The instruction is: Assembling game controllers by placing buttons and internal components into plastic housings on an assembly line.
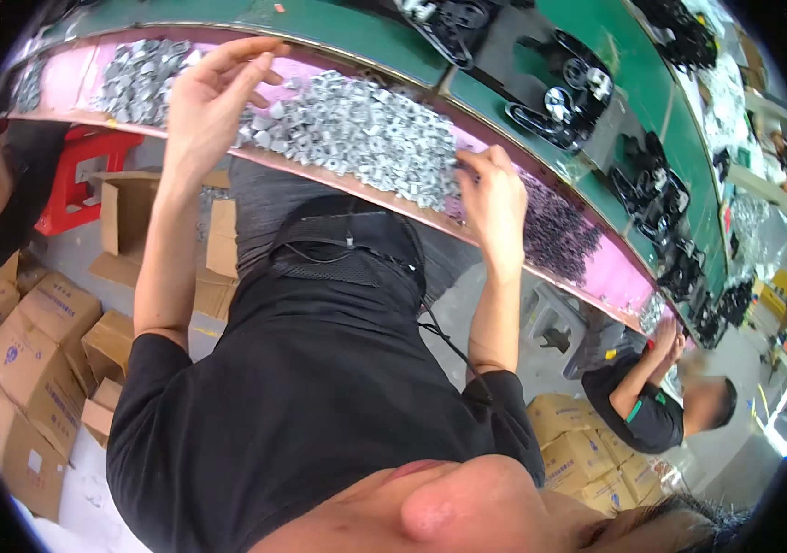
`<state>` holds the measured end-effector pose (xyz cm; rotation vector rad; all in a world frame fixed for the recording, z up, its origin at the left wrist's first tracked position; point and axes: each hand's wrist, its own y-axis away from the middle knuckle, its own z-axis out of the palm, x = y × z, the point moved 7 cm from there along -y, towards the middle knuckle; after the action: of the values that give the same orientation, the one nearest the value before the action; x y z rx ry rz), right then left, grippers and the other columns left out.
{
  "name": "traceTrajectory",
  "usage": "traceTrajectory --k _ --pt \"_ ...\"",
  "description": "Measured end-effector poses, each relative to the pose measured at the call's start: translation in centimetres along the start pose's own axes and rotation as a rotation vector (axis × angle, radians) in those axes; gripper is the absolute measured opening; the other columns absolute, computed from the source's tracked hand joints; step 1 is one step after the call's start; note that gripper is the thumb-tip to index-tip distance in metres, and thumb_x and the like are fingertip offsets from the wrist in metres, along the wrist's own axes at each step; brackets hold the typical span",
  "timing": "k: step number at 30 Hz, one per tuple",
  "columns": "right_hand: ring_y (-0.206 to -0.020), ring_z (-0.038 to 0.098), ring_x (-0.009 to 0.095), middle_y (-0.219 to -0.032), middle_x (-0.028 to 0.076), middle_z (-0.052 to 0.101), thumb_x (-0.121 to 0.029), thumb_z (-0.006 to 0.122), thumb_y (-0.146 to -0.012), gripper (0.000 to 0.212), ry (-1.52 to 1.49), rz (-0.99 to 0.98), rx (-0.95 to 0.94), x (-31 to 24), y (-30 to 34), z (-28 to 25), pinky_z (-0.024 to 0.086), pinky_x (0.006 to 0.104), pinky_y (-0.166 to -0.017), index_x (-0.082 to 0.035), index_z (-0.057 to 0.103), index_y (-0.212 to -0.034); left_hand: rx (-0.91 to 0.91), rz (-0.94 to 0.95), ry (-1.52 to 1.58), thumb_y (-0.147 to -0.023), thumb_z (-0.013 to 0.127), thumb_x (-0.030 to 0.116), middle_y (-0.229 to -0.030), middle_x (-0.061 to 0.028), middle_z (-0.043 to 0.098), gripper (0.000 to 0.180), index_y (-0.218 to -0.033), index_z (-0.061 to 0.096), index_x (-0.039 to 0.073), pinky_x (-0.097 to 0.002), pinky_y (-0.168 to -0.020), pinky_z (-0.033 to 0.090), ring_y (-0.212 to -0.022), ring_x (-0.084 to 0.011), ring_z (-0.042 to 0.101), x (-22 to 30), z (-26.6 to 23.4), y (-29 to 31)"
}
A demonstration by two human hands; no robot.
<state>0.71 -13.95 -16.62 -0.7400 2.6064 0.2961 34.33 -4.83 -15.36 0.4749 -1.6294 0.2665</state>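
Loads of grey pieces (357,129) heaped at 12 o'clock on the pink tray (616,269). Left hand (214,97) hangs around 10:30, fingers loosely curled and parted; right hand (497,198) is near 2 o'clock, fingertips bunched at the heap's edge, can't tell if they've got one tbh.

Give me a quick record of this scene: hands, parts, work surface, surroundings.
Left hand: fingers partly curled, over the tray by the grey parts; grip unclear
Right hand: fingertips at the grey pile's right end; grip unclear
Left hand point: left hand
Right hand point: right hand
Parts: small grey parts; dark parts to their right
Surface: pink tray beside a green bench
Surroundings: cardboard boxes, red stool
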Motion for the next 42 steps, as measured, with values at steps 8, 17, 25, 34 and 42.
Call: traceTrajectory --k 8,17,25,34,42 --pt "-0.077 0.068 0.02 -0.11 0.011 0.071 0.002 0.074 -0.089 0.02 -0.248 -0.071 0.335 0.7 0.6 -2.0 0.053 0.0303 -0.067 0.001 0.07 -0.109 -0.172 0.174 -0.773 -0.095 0.07 0.012 -0.1 -0.0141 0.075 0.018 -0.11 0.076 0.004 -0.0374 -0.075 0.055 -0.085 -0.0307 0.071 -1.0 0.4 0.0" --pt "-0.075 0.071 0.015 -0.103 0.015 0.076 0.001 0.068 -0.099 0.022 -1.054 0.211 0.253 -0.1 0.3 0.5 0.059 0.0274 -0.067 0.006 0.067 -0.12 -0.161 0.157 -1.062 -0.093 0.073 0.028 -0.086 -0.0134 0.077 0.025 -0.1 0.078 0.005 -0.0436 -0.072 0.058 -0.078 -0.0339 0.074 -4.4 2.5 -2.6" --pt "-0.078 0.076 0.025 -0.105 0.021 0.074 0.001 0.069 -0.097 0.038 -1.615 0.257 0.034 -3.9 -2.7 3.4 0.066 0.0354 -0.072 0.006 0.061 -0.134 -0.283 0.118 -0.97 -0.091 0.075 0.025 -0.088 -0.0137 0.077 0.024 -0.102 0.077 0.004 -0.0407 -0.072 0.057 -0.078 -0.0305 0.074 -4.7 2.3 -1.9" --pt "-0.09 0.076 0.023 -0.105 0.018 0.076 -0.009 0.071 -0.099 0.033 -1.738 0.401 -0.115 -7.9 -4.3 7.7 0.064 0.0341 -0.077 0.003 0.067 -0.129 -0.344 0.392 -0.29 -0.086 0.079 0.001 -0.098 -0.0071 0.071 0.016 -0.101 0.075 0.001 -0.0303 -0.073 0.056 -0.085 -0.0194 0.071 4.7 6.6 4.3" --pt "-0.089 0.071 0.012 -0.106 0.012 0.077 -0.008 0.07 -0.1 0.029 -1.568 0.364 -0.085 -8.8 -4.1 7.3 0.062 0.0286 -0.08 0.003 0.07 -0.127 -0.274 0.453 -0.382 -0.085 0.078 0.0 -0.101 -0.0098 0.072 0.021 -0.106 0.074 0.001 -0.0324 -0.074 0.058 -0.086 -0.0234 0.072 4.3 6.4 3.8"
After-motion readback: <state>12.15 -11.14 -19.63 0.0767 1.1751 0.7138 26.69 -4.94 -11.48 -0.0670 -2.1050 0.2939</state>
